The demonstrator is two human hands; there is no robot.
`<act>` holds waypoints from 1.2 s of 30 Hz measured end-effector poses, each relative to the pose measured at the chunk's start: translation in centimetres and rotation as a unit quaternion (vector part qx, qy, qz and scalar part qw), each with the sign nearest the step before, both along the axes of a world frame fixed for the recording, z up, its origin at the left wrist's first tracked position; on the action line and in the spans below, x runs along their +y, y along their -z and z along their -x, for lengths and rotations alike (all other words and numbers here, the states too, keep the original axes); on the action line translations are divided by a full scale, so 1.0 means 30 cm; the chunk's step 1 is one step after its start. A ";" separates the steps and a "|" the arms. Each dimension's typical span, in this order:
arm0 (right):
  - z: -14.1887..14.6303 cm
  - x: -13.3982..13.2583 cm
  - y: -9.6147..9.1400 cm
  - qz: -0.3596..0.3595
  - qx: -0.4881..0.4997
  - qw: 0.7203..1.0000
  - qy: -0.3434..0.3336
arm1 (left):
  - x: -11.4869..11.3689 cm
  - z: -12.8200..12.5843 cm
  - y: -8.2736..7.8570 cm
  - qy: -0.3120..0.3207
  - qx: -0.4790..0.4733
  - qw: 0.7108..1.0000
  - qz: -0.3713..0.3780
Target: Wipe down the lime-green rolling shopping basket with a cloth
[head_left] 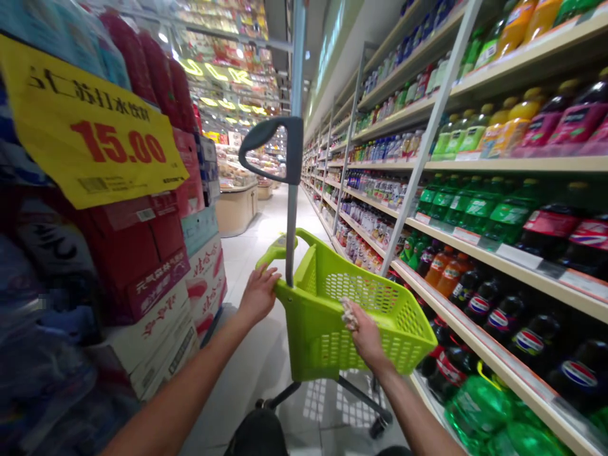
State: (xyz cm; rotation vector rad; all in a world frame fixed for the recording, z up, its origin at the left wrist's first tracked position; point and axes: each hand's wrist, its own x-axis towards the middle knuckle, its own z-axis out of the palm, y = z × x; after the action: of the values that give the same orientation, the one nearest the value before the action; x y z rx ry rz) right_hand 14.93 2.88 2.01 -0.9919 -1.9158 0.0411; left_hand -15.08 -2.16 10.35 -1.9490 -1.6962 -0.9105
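A lime-green wheeled shopping basket point(313, 342) stands upright on the floor in front of me, its perforated inside showing no goods. A grey pole with a dark loop handle point(295, 152) rises from its near left corner. My left hand point(259, 294) lies at that corner, fingers curled over the green rim beside the pole's foot. My right hand point(368, 335) is closed around a crumpled whitish wad point(349, 313), perhaps tissue or cloth. It is in front of the basket's near long side; whether it touches the rim I cannot tell.
Shelves of soda bottles point(503, 209) run along the right, close to the basket. Stacked drink cartons point(161, 316) and a yellow price sign point(95, 126) flank the left. A tiled aisle point(280, 218) leads forward past a wooden display counter point(237, 212).
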 end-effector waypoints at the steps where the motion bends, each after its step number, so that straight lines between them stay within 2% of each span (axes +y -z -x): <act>1: 0.075 0.005 -0.091 -0.031 0.008 0.999 -0.036 | 0.009 -0.001 0.003 0.012 0.006 1.000 0.007; 4: 0.295 0.010 -0.452 -0.158 0.051 0.981 -0.101 | 0.033 -0.028 0.020 0.019 -0.003 1.000 -0.011; 6: 0.393 0.018 -0.674 -0.249 0.053 0.961 -0.104 | 0.040 -0.042 0.026 0.027 -0.007 0.999 -0.018; 7: 0.423 0.027 -0.750 -0.282 0.034 0.954 -0.100 | 0.041 -0.046 0.027 0.031 -0.009 0.999 -0.018; 8: 0.441 0.039 -0.794 -0.303 0.005 0.948 -0.100 | 0.041 -0.047 0.027 0.035 -0.010 0.999 -0.017; 9: 0.450 0.052 -0.803 -0.318 -0.032 0.942 -0.107 | 0.041 -0.047 0.026 0.038 -0.011 0.999 -0.014; 10: 0.450 0.063 -0.780 -0.324 -0.076 0.935 -0.122 | 0.042 -0.045 0.026 0.041 -0.012 0.999 -0.012; 11: 0.443 0.070 -0.729 -0.324 -0.122 0.927 -0.143 | 0.042 -0.043 0.026 0.043 -0.012 0.999 -0.008; 14: 0.404 0.068 -0.510 -0.308 -0.243 0.895 -0.213 | 0.048 -0.036 0.029 0.048 -0.015 0.999 0.004; 16: 0.382 0.057 -0.409 -0.299 -0.281 0.878 -0.246 | 0.052 -0.034 0.032 0.049 -0.020 0.999 0.008; 18: 0.377 0.052 -0.396 -0.294 -0.279 0.879 -0.252 | 0.054 -0.032 0.034 0.052 -0.022 0.998 0.006; 21: 0.400 0.059 -0.476 -0.286 -0.225 0.906 -0.216 | 0.056 -0.032 0.033 0.056 -0.021 0.998 0.003; 23: 0.419 0.061 -0.502 -0.270 -0.189 0.923 -0.197 | 0.057 -0.031 0.032 0.056 -0.024 0.998 0.005; 25: 0.427 0.047 -0.453 -0.251 -0.171 0.932 -0.196 | 0.059 -0.030 0.032 0.055 -0.033 0.998 0.010; 27: 0.420 0.018 -0.333 -0.237 -0.169 0.936 -0.198 | 0.059 -0.030 0.032 0.058 -0.042 0.997 0.017; 32: 0.352 -0.067 0.049 -0.191 -0.217 0.940 -0.180 | 0.053 -0.030 0.026 0.056 -0.046 0.997 0.021; 34: 0.325 -0.094 0.138 -0.164 -0.245 0.936 -0.191 | 0.054 -0.030 0.023 0.056 -0.044 0.997 0.018; 36: 0.313 -0.112 0.147 -0.143 -0.240 0.939 -0.201 | 0.056 -0.030 0.024 0.061 -0.043 0.997 0.013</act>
State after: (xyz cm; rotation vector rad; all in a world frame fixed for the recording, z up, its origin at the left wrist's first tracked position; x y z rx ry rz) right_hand 5.54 -0.47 -2.41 -0.4207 -2.4621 -0.2610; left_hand -14.19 -0.46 9.62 -2.0782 -1.6587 -1.0345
